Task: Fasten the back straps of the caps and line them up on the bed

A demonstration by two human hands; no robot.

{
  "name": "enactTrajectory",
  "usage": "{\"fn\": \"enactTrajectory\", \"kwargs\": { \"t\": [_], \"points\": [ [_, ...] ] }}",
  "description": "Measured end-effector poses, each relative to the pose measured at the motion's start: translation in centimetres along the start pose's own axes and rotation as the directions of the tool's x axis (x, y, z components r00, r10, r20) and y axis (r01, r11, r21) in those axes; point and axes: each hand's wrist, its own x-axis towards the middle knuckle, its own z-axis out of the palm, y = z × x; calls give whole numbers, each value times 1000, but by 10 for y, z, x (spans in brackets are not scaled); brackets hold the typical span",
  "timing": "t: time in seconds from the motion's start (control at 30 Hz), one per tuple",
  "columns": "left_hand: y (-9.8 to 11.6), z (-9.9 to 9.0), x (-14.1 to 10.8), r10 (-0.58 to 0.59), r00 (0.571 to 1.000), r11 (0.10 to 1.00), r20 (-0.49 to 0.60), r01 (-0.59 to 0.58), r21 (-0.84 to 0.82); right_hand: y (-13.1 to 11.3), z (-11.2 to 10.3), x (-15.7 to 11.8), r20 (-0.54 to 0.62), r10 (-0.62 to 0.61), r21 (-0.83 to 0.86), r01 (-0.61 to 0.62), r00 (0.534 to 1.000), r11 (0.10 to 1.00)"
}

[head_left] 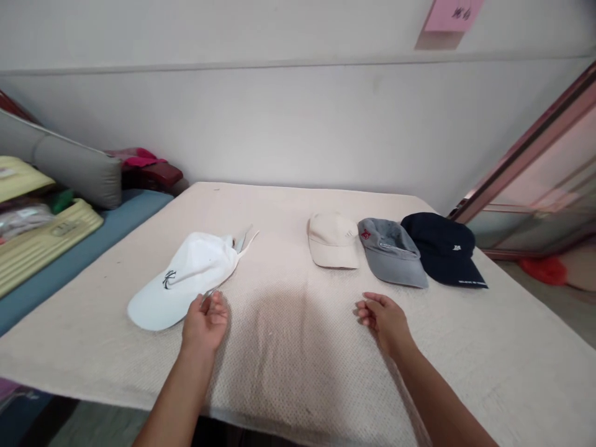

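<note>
My left hand [206, 320] is closed on the near edge of a white cap [198, 261], whose brim points left and toward me on the cloth-covered table [288, 347]. A thin strap sticks out at the cap's right end. My right hand [382, 316] is apart from the caps with its fingers partly bent and spread, and nothing shows in it. Beyond it a beige cap [333, 239], a grey cap [392, 251] and a dark navy cap [442, 247] sit in a row, brims toward me. The grey cap's crown is sunken.
Pale yellow containers [51, 239] and a grey cushion [69, 158] are on a blue surface at the left. A white wall [298, 124] with a pink note [454, 15] stands behind the table. A reddish frame [526, 143] rises at the right.
</note>
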Motion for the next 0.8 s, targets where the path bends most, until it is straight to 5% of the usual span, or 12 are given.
{"fn": "enactTrajectory", "kwargs": {
  "t": [0.17, 0.4, 0.6, 0.8],
  "points": [
    [18, 0, 4, 37, 999, 999, 8, -36, -34, 15, 10, -30, 69, 5, -4, -5, 998, 1000],
    [6, 9, -1, 164, 982, 986, 97, -160, -41, 18, 42, -38, 155, 51, -48, -44, 987, 998],
    [3, 6, 6, 61, 998, 998, 16, -61, 15, 25, 62, -50, 323, 131, -212, -63, 937, 975],
    [12, 2, 12, 113, 994, 993, 2, -113, 17, 27, 67, -57, 371, 141, -256, -44, 918, 966]
  ]
}}
